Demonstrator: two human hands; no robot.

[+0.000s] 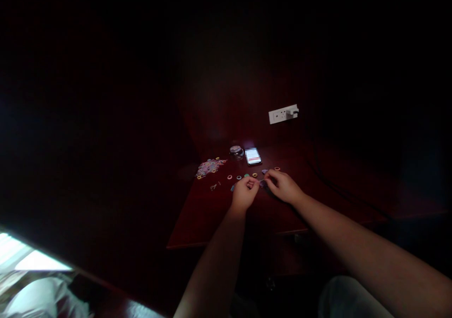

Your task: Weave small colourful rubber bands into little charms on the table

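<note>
My left hand (244,193) and my right hand (283,186) are close together above the dark red table. The fingertips of each are pinched, with a thin pale band (262,181) running between them; its exact kind is too small to make out. Just beyond my hands lies a row of small coloured hair ties, among them a pink hair tie (230,177), a yellow hair tie (254,175) and an orange one near my right fingers. Something purple (264,171) sits by my right fingertips, partly hidden.
A heap of pastel hair ties (211,167) spreads at the table's left edge. Small pieces (213,186) lie nearer me. Behind stand a round clear container (236,151) and a lit phone (253,155). A wall socket (283,114) holds a plug; a dark cable (332,184) runs at right.
</note>
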